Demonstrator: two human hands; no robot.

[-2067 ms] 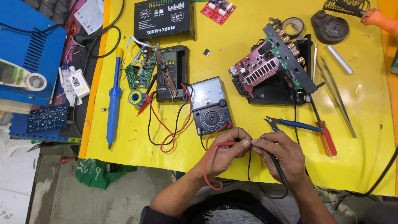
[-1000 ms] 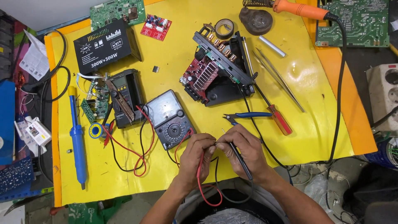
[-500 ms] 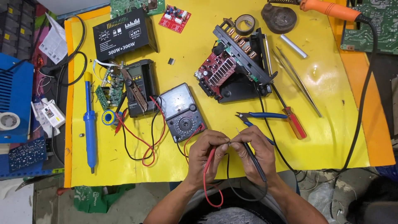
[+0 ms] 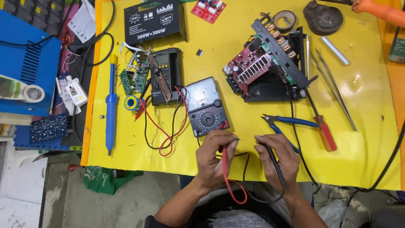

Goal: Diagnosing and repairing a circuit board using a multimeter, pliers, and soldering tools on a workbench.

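You hold two probes, one in each hand, over the near edge of the yellow table (image 4: 236,40). The red probe (image 4: 224,158) sits pinched in your left hand (image 4: 214,158), its body running down along your palm and its tip pointing up and to the right, out past your fingertips. The black probe (image 4: 275,162) is pinched the same way in your right hand (image 4: 280,156), its long axis slanting from lower right to upper left, tip aimed toward the red one. The two tips face each other across a small gap; whether anything sits between them is too small to tell. Both leads loop below your wrists. Just beyond your left hand lies one dial meter (image 4: 205,106), and a second, digital meter (image 4: 165,75) lies farther left. One pair of blue-handled pliers (image 4: 283,122) and one red-handled screwdriver (image 4: 321,124) lie just beyond your right hand.
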